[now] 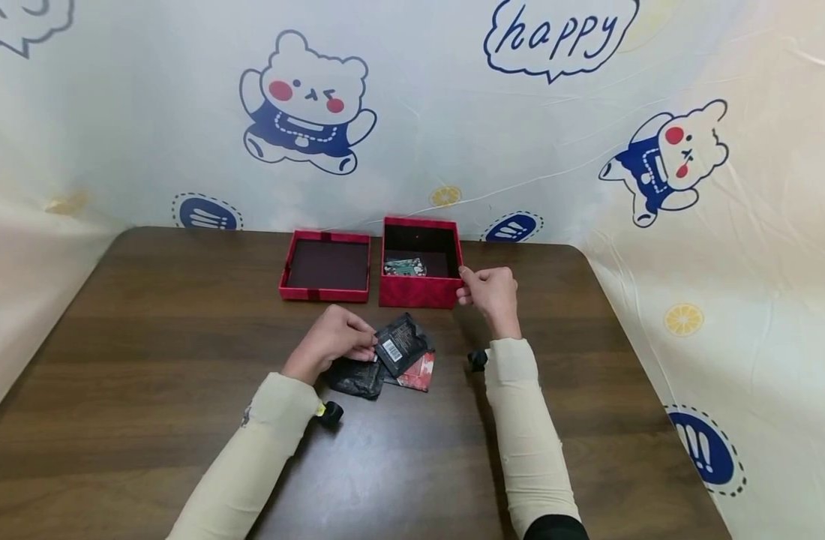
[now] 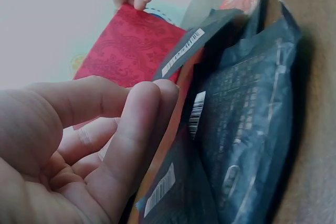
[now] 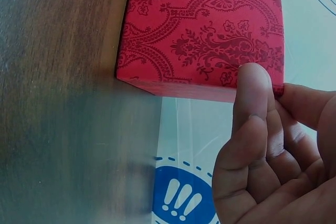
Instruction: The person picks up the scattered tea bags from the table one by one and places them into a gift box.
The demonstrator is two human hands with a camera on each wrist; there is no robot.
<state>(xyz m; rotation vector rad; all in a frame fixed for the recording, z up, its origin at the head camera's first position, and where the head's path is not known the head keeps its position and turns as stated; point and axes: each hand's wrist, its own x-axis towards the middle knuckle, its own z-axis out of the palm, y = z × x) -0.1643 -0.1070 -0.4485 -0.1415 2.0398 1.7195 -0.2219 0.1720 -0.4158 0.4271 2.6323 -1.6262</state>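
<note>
My left hand (image 1: 338,334) pinches the left edge of a black packet (image 1: 402,345) with a white barcode label, tilted over the other packets. A second black packet (image 1: 355,379) lies partly under that hand, and a red-and-white packet (image 1: 419,373) shows from beneath the raised one. With thumb and fingertips, my right hand (image 1: 493,296) holds the front right corner of a red patterned box (image 3: 205,30) at its rim. Inside the uncovered box (image 1: 419,293) lies a green-and-white patterned item (image 1: 404,267) at the left.
Left of the box, the red lid (image 1: 328,264) lies with its dark inside up. Both stand near the back edge of the brown wooden table (image 1: 149,337). Behind hangs a pale sheet (image 1: 419,112) printed with cartoon bears. Small black cameras sit at both wrists.
</note>
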